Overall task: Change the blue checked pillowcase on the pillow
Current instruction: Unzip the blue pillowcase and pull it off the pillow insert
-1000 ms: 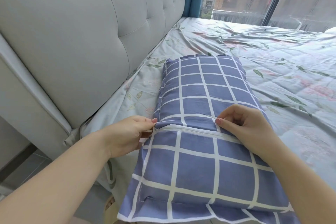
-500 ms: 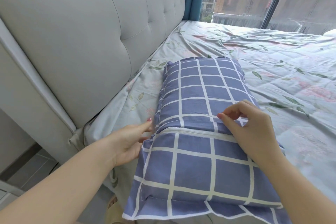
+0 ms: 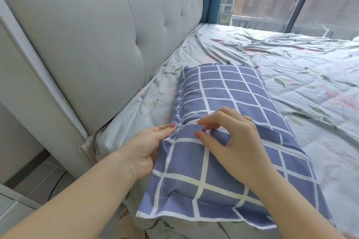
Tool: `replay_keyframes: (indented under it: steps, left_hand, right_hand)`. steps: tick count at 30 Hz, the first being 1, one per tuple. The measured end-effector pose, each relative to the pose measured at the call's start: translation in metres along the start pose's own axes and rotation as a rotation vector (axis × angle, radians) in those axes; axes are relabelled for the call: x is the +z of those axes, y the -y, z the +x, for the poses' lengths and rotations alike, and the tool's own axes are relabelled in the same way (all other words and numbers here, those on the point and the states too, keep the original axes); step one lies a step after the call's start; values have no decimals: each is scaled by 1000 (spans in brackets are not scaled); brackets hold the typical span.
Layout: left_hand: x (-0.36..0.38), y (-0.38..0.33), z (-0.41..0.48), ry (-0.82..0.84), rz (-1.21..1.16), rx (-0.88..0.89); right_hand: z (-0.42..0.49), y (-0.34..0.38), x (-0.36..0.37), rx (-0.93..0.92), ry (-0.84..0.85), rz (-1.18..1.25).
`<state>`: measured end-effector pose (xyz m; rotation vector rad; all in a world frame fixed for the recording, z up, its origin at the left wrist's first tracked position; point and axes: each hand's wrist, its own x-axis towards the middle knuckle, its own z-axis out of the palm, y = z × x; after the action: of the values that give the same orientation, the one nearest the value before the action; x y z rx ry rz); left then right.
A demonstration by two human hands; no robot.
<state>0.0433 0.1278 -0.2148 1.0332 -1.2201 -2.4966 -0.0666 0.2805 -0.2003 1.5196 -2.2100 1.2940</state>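
blue checked pillowcase (image 3: 233, 106) lies lengthwise on the bed (image 3: 303, 60), near the headboard (image 3: 97, 35) | left hand (image 3: 149, 147): fingers (image 3: 167, 128) pinch its left edge at the zip seam | right hand (image 3: 231, 141): thumb and forefinger curled, pinching the seam just beside the left | vs 0.5 s ago: right hand moved left along the seam

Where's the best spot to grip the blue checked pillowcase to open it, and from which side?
Probably at the pale zip seam crossing the blue checked pillowcase, near its left end, coming from above: the right hand pinches there; the left hand pinches the bunched edge.
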Motion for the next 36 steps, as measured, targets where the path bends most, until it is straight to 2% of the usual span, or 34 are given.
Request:
replay_keyframes:
  steps: [5, 8, 16, 23, 31, 36]
  left_hand:
    - [15, 0, -1, 29, -125, -40]
    - [20, -2, 0, 15, -189, 45]
    - [28, 5, 3, 32, -134, 276]
    - [29, 8, 0, 60, -27, 338]
    - [24, 11, 0, -26, -34, 307]
    - [18, 11, 4, -162, -52, 381]
  right_hand:
    - [14, 4, 4, 12, 117, 91]
    - [17, 0, 9, 71, 205, 106]
    - [18, -7, 5, 192, 98, 203]
    - [18, -15, 13, 291, 80, 275]
    - [13, -17, 27, 315, 144, 180]
    - [13, -16, 24, 332, 107, 135]
